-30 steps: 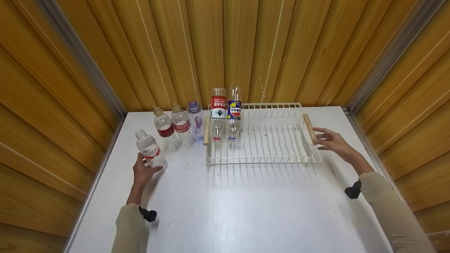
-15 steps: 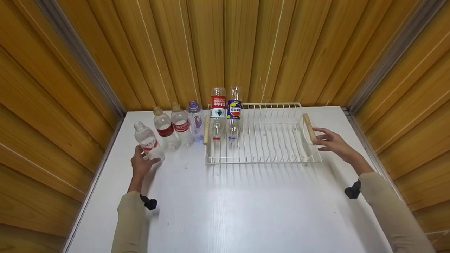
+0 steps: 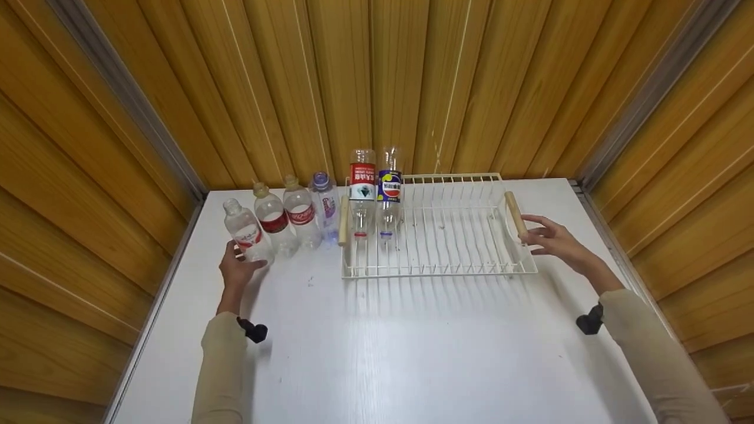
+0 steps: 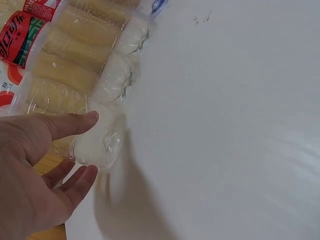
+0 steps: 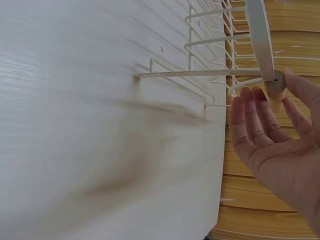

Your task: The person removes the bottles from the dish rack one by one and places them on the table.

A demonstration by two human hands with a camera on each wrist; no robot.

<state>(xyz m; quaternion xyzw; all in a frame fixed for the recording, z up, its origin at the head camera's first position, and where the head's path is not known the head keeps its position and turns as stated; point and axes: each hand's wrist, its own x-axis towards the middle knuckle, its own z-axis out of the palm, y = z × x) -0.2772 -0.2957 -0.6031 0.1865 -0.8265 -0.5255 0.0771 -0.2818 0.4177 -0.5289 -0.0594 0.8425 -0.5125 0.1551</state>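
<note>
At the left of the head view, my left hand (image 3: 237, 273) holds a clear plastic bottle (image 3: 248, 237) with a red-and-white label low near its base, thumb on one side and fingers on the other. That bottle stands upright at the end of a row. Beside it are two clear bottles with red labels (image 3: 274, 222) (image 3: 302, 214) and a purple-tinted bottle (image 3: 327, 206). My right hand (image 3: 556, 242) has its thumb and fingers around the right wooden handle (image 3: 516, 215) of a white wire rack (image 3: 439, 273). The right wrist view shows the handle's end (image 5: 275, 86) between them.
Two bottles lie neck down in the rack's left slots, one with a red-and-white label (image 3: 362, 182) and one with a blue-purple label (image 3: 389, 186). The rack's left wooden handle (image 3: 343, 221) is next to the purple-tinted bottle. Yellow wood-look panels (image 3: 400, 88) border the white table (image 3: 400, 347).
My left hand has brought its bottle slightly back toward the row, and the bottle now stands close beside its neighbour. My right hand stays at the rack's handle.
</note>
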